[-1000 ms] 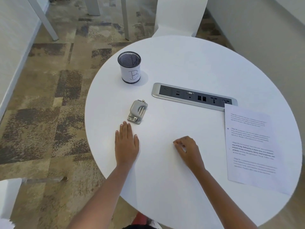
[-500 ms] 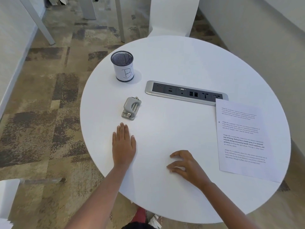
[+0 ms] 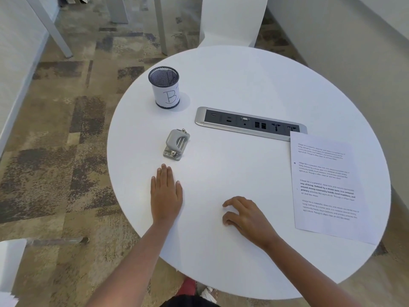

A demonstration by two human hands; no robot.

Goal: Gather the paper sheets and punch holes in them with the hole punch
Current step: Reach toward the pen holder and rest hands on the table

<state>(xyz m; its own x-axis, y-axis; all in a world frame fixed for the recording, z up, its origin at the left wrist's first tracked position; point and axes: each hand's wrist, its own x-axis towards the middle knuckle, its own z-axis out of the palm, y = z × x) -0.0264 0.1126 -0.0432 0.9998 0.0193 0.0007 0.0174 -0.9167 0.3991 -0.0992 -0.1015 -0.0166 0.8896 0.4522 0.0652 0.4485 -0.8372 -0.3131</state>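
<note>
A grey metal hole punch (image 3: 176,144) sits on the round white table (image 3: 243,85), left of centre. Printed paper sheets (image 3: 327,187) lie stacked at the table's right side, their top corner over the end of the socket strip. My left hand (image 3: 166,193) rests flat on the table just below the hole punch, fingers together, holding nothing. My right hand (image 3: 245,216) rests on the table to the left of the sheets, fingers spread and slightly curled, holding nothing.
A black mesh pen cup (image 3: 164,87) with a white label marked "B" stands behind the hole punch. A silver socket strip (image 3: 247,124) is set into the table's middle. A white chair (image 3: 230,21) stands at the far side. Patterned carpet lies to the left.
My right hand went from a loose fist to spread fingers and slid a little toward me. My left hand stayed flat. The view shifted slightly.
</note>
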